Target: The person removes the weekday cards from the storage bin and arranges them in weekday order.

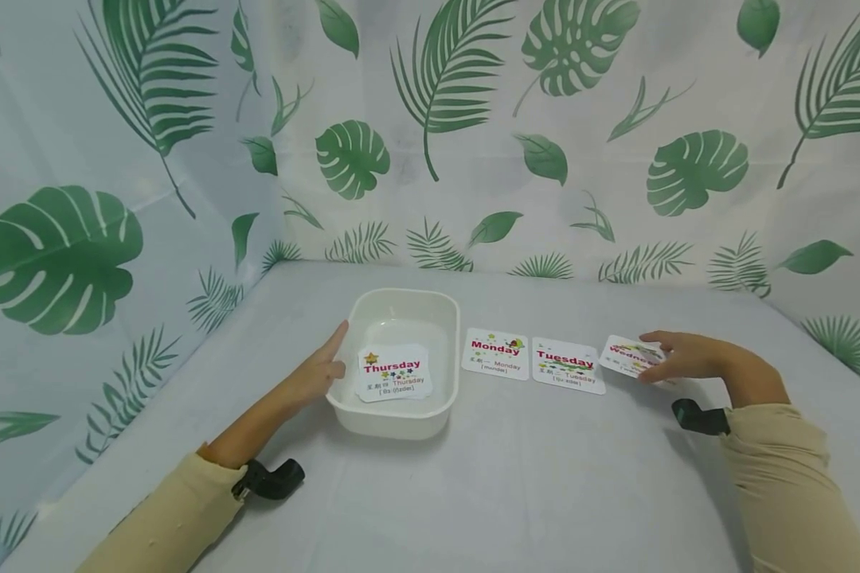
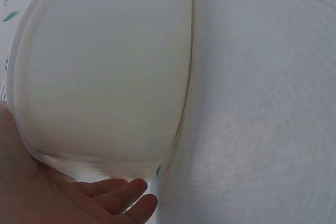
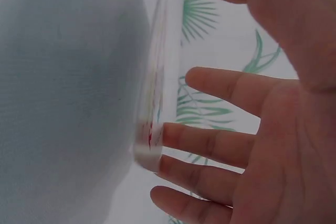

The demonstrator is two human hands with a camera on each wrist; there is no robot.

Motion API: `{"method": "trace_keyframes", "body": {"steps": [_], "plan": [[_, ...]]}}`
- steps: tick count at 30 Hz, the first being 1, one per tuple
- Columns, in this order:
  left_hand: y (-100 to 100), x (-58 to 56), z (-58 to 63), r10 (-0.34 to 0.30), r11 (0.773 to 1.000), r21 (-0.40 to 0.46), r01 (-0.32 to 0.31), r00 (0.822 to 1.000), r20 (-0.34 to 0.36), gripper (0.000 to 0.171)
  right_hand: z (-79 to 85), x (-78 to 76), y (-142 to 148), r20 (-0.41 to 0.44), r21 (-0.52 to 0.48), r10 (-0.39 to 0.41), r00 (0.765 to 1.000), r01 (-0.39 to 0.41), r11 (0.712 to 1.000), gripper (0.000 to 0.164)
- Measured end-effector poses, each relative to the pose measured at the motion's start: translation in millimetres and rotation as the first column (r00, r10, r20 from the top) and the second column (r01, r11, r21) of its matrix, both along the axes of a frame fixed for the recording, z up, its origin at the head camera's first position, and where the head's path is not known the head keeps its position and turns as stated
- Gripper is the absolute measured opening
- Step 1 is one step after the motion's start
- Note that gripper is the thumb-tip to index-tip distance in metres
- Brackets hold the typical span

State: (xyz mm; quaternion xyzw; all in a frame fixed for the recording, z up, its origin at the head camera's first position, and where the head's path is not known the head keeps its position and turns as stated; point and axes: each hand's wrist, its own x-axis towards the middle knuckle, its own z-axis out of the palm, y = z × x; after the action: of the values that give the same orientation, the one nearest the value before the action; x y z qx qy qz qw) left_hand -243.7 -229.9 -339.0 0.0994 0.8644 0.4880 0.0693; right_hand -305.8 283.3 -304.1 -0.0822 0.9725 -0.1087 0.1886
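Note:
A white plastic basin (image 1: 400,426) stands left of centre, with a small pile of cards inside, the top one a Thursday card (image 1: 394,382). My left hand (image 1: 314,378) holds the basin's left side, thumb at the rim. In the left wrist view its fingers (image 2: 122,195) lie against the basin's outer wall (image 2: 110,77). To the right, my right hand (image 1: 691,356) holds a Wednesday card (image 1: 625,356) by its right side, between thumb and fingers. The right wrist view shows that card (image 3: 152,103) nearly edge-on, with fingertips (image 3: 172,136) at its side.
Right of the basin, a Monday card (image 1: 495,355) and a Tuesday card (image 1: 568,366) lie face up in a row on the pale tablecloth (image 1: 530,477). The Wednesday card is at the row's right end. Leaf-patterned cloth (image 1: 473,199) hangs behind the table and along its sides.

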Motion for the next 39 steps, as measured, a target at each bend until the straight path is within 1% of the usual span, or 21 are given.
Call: {"method": "trace_keyframes", "body": {"steps": [3, 7, 11, 17, 20, 22, 25, 29, 32, 36, 39], "plan": [[1.1, 0.4, 0.5, 0.008, 1.000, -0.005, -0.008, 1.000, 0.005, 0.079, -1.8, 1.2, -0.7, 0.038, 0.016, -0.016, 0.999, 0.015, 1.000, 0.100], [1.4, 1.3, 1.1, 0.009, 1.000, -0.003, -0.009, 1.000, 0.007, 0.080, -7.6, -0.5, -1.4, 0.055, 0.024, 0.004, 0.998, -0.005, 1.000, 0.102], [0.8, 1.5, 1.5, -0.005, 1.000, 0.010, 0.005, 1.000, 0.002, 0.080, -13.6, -2.9, 1.3, 0.051, 0.043, 0.042, 0.998, -0.044, 0.998, 0.096], [1.1, 1.5, 1.2, 0.000, 1.000, 0.001, -0.001, 1.000, 0.005, 0.080, -18.5, -5.7, 2.2, 0.058, 0.013, 0.035, 0.998, -0.036, 0.999, 0.076], [1.7, 1.1, 1.0, 0.010, 1.000, -0.013, -0.010, 1.000, 0.010, 0.079, -18.5, -7.0, -5.8, 0.025, 0.021, 0.038, 0.999, -0.038, 0.999, 0.073], [1.8, 0.7, 1.0, 0.012, 1.000, -0.018, -0.012, 1.000, 0.010, 0.079, -17.5, -7.6, -13.3, 0.005, 0.032, 0.037, 0.999, -0.037, 0.999, 0.075], [1.6, 0.1, 0.8, 0.002, 1.000, 0.001, -0.002, 1.000, 0.005, 0.080, -16.2, -9.5, -24.3, -0.010, 0.050, 0.063, 0.998, -0.062, 0.997, 0.077], [0.8, -1.2, 1.8, -0.010, 1.000, 0.021, 0.010, 1.000, -0.005, 0.080, -11.6, -10.1, -35.6, 0.000, 0.060, 0.088, 0.996, -0.088, 0.994, 0.069], [1.3, -2.7, 2.9, 0.006, 1.000, 0.013, -0.006, 1.000, -0.001, 0.081, -8.5, -7.9, -39.9, 0.019, 0.053, 0.074, 0.997, -0.075, 0.996, 0.065], [1.8, -3.1, 2.3, 0.031, 1.000, -0.004, -0.031, 0.999, 0.020, 0.081, -8.9, -5.0, -40.8, 0.040, 0.042, 0.056, 0.998, -0.057, 0.997, 0.063], [1.8, -1.2, 1.1, 0.024, 1.000, -0.014, -0.024, 0.999, 0.025, 0.080, -9.2, -3.6, -40.4, 0.057, 0.025, 0.042, 0.997, -0.043, 0.999, 0.063]]}}
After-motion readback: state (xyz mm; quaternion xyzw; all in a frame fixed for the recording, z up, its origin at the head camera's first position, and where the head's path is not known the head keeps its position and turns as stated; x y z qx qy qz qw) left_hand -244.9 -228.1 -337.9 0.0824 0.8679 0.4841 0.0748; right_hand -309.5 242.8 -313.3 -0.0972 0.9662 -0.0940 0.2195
